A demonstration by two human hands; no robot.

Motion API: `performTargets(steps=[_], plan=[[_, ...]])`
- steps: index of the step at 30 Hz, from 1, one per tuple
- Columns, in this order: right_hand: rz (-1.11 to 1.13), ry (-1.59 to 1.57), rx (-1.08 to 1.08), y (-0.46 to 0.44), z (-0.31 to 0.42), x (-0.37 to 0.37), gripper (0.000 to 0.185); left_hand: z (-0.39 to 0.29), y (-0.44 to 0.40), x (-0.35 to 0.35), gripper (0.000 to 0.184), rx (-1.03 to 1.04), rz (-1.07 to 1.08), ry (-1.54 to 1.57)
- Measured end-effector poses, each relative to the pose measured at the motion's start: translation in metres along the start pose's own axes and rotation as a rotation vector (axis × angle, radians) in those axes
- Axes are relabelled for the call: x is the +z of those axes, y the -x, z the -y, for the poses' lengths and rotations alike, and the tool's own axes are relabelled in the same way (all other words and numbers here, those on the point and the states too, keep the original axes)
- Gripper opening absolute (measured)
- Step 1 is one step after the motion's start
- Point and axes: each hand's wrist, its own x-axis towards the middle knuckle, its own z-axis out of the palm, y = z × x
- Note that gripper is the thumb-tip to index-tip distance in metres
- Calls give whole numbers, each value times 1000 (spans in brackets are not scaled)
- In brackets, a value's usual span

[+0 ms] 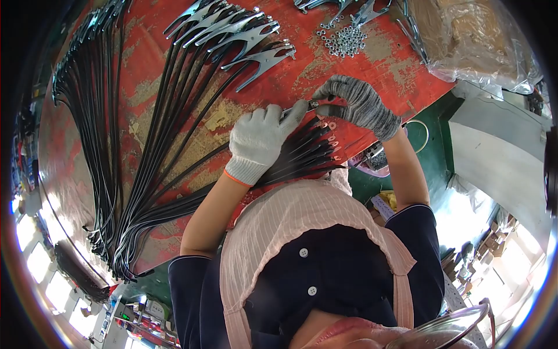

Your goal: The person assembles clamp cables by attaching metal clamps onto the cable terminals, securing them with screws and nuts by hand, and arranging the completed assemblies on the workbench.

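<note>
My left hand (258,136), in a white knit glove with an orange cuff, is closed with thumb and forefinger on a black cable (221,149). The tip of that cable shows a small metal piece (314,104) between my hands. My right hand (354,104), in a grey striped glove, pinches at this metal piece; its exact shape is too small to tell. Just below my hands lies a bundle of black cables with copper ring lugs (332,139). Above them, several silver metal clamps (267,61) are attached to cables on the red table.
Loose small nuts (343,42) lie in a pile on the worn red tabletop (401,75), with more clamps (366,13) beyond. Another cable bundle with clamps (87,35) spreads along the left. A plastic-wrapped package (476,35) stands at the upper right, by the table edge.
</note>
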Motion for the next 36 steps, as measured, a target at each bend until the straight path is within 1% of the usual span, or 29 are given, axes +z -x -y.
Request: performTargets(steps=[3,6,9,12,15,18,21,24,27,36], plan=[[13,18,-47,0,-4,1,21,1,0,1,53,2,4,-4],[-2,24,-26,1,-2,2,19,1,0,2,53,9,4,0],[-13,8,-29,2,-5,5,21,2,0,2,54,13,4,1],[-47,-11,-127,2,-10,7,21,1,0,2,55,9,10,-2],[-39,90,-143,2,-9,5,20,1,0,2,55,9,11,-9],[-3,-12,-11,2,0,3,21,1,0,2,54,9,7,-12],[13,-28,23,2,-2,3,19,1,0,2,54,3,8,-5],[-23,35,-68,3,-7,6,19,1,0,2,54,2,14,-1],[-19,47,-103,2,-8,6,20,1,-1,1,54,6,9,-3],[-35,97,-121,3,-10,5,20,1,0,3,56,14,7,-9]])
